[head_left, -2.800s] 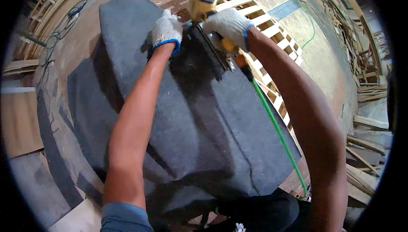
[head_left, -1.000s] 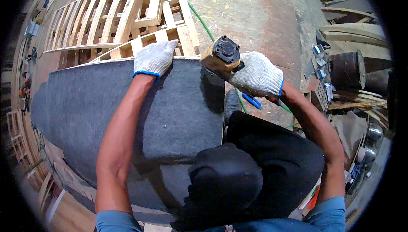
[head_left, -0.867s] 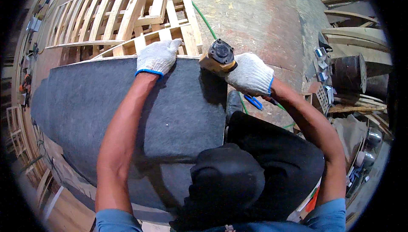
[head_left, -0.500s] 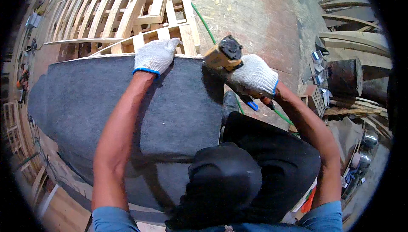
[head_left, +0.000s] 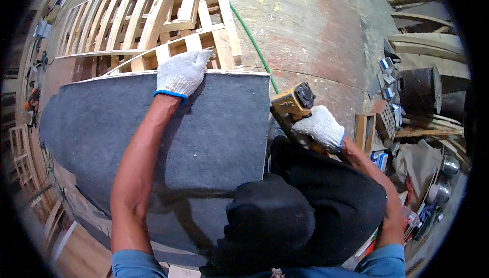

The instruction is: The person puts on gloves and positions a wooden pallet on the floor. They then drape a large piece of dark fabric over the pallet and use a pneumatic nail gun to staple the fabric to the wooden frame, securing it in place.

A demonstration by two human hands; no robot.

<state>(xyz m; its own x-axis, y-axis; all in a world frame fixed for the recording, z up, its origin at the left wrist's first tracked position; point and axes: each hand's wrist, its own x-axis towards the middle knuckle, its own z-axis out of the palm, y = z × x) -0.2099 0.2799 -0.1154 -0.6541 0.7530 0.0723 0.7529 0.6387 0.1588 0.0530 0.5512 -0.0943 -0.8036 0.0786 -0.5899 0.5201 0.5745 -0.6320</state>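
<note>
A large board covered in dark grey fabric (head_left: 219,130) lies in front of me, its pale edge showing along the far side. My left hand (head_left: 181,73), in a white knit glove with a blue cuff, is closed over that far edge, where its fingertips are partly hidden. To the right of the board, my gloved right hand (head_left: 322,129) grips a yellow and black air staple gun (head_left: 293,102). The gun is apart from the fabric, just beyond the board's right edge and above my knee. Its handle is mostly covered by the hand.
Slatted wooden frames (head_left: 127,18) stand against the board's far side. A green air hose (head_left: 249,36) runs over the worn floor. At the right lie small blue and white boxes (head_left: 387,77), a dark drum (head_left: 420,89), a perforated brick (head_left: 383,117) and curved wooden pieces (head_left: 425,41).
My right hand has drawn the staple gun from the board's far right corner rightward and toward me. The left hand stays at the far edge, shifted slightly left.
</note>
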